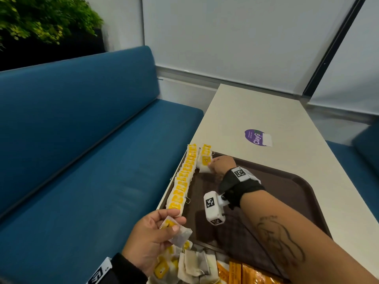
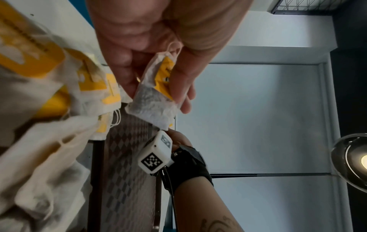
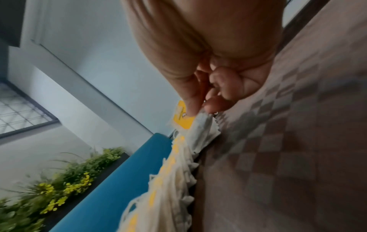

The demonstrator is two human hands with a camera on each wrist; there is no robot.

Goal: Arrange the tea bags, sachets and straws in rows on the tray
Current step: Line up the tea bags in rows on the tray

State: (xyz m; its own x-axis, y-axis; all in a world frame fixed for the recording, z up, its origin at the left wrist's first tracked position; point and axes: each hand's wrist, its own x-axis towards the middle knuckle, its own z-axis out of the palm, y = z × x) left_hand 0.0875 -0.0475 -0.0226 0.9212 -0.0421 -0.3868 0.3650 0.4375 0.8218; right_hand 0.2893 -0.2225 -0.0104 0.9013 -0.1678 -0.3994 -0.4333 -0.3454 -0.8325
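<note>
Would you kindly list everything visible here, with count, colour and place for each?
Tray: one, dark brown, on the table's near end.
Long tea bag row: one row, white with yellow tags, along the tray's left edge; count unclear.
Short tea bag row: a few, same colours, beside it at the far end.
Held tea bag: one, white with yellow tag, in the left hand.
Loose tea bags: a pile, white and yellow, near edge.
Sachets: several, orange, near edge.
Table: one, cream.
Sticker: one, purple, on the table.
Bench: one, blue, left.
Plant: green, top left.
Left hand: pinches the held tea bag.
Right hand: pinches a bag in the short row.
</note>
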